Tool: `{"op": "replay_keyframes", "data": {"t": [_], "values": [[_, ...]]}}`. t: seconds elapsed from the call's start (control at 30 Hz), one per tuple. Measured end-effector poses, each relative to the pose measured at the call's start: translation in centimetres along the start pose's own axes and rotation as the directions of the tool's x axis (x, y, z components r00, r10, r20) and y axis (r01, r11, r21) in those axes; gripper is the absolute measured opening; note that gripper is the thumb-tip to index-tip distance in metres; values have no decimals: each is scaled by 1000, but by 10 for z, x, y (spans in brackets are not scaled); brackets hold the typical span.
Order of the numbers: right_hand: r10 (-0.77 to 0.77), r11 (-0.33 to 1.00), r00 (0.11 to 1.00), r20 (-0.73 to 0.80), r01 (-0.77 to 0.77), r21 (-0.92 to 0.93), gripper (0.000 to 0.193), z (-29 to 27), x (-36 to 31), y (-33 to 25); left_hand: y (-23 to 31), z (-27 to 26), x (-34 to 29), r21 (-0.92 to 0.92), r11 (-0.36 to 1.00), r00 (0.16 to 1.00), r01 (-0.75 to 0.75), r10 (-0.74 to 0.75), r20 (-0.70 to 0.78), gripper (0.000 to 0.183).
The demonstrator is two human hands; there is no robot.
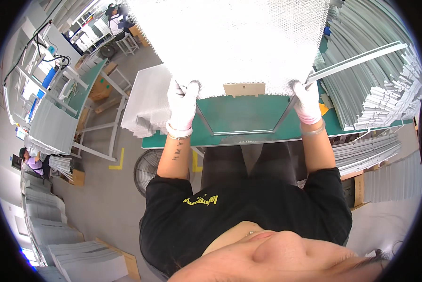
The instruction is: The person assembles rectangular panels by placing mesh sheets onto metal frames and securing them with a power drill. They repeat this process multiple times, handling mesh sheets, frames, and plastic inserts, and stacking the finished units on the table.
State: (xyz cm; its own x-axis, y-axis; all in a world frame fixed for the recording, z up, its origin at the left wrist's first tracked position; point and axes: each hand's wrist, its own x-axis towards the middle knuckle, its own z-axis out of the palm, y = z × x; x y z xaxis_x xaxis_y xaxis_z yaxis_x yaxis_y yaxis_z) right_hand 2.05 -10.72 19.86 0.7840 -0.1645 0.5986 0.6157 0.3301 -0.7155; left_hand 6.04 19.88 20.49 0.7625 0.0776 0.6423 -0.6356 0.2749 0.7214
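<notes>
Both my hands wear white gloves and hold a large, bright white mesh panel (239,42) raised over the green table (173,142). My left hand (182,105) is closed on the panel's near left corner, thumb on top. My right hand (306,101) grips the near right corner. A long pale metal channel strip (361,61) runs from beside the right hand toward the far right; whether the fingers also touch it is hard to tell. A tan rectangular tab (244,89) sits at the panel's near edge. Below lies a thin grey metal frame (244,133), partly hidden by the panel.
A stack of white mesh sheets (147,98) stands left of my left hand. Many pale strips (366,61) are piled at the right. A floor fan (147,171) is under the table's left end. Another green workbench (86,89) and two people (34,162) are farther left.
</notes>
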Motion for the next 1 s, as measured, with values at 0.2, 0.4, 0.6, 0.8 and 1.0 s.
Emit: {"op": "replay_keyframes", "data": {"t": [0.2,0.4,0.6,0.8,1.0], "values": [[3,975,995,-96,-24,-221,24,21,-2,-6,-16,-35,-1,8,999,981,-32,30,190,13],[-255,901,950,-180,166,-401,16,38,-13,4,-2,6,-15,162,979,987,-125,139,-75,11],[-23,959,996,-84,-1,-283,19,2,-14,22,-7,-8,-16,194,981,1000,2,-4,8,13],[2,979,1000,-24,-6,-206,35,-9,-36,42,-22,-12,-38,134,990,999,39,-38,-10,11],[91,960,996,16,-83,-269,33,-12,-32,30,-17,-32,-38,238,968,981,85,-123,149,9]]}}
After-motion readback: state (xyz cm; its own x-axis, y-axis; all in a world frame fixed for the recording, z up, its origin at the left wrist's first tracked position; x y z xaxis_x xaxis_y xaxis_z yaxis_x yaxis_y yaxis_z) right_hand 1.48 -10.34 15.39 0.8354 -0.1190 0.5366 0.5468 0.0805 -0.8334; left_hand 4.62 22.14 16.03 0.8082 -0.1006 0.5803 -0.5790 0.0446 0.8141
